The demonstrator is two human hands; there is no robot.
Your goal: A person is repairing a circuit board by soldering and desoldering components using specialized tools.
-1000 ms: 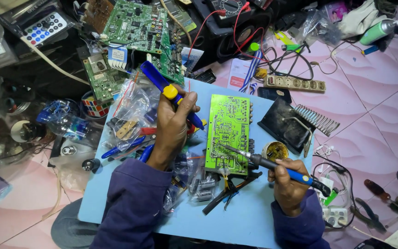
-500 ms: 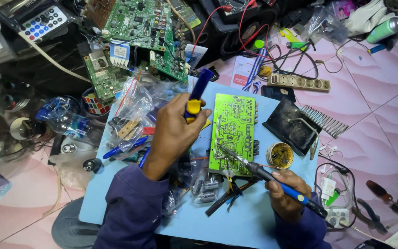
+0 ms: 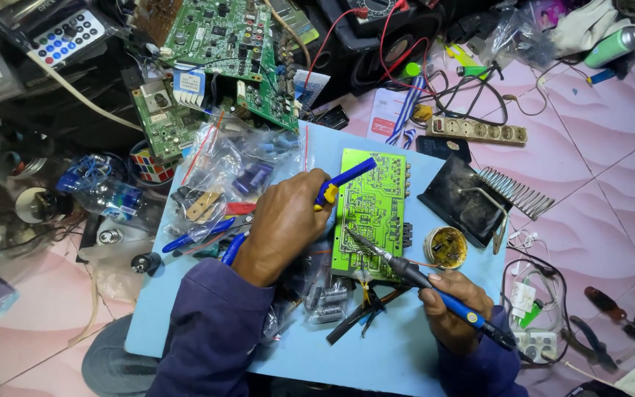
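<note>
Left of the green circuit board [image 3: 371, 213], clear bags of small parts [image 3: 233, 173] lie heaped on the light blue work board [image 3: 376, 353]. Just left of the circuit board, the left hand [image 3: 288, 220] has its fingers curled tight round a blue and yellow desoldering pump [image 3: 341, 181], whose tip slants up over the circuit board's upper left corner. The circuit board lies flat at mid-table. Below its right corner, the right hand [image 3: 456, 309] grips the blue handle of a soldering iron [image 3: 413, 272], tip resting on the board's lower face. Right of the circuit board sit a round flux tin [image 3: 446, 247] and a black iron stand [image 3: 472, 198]
</note>
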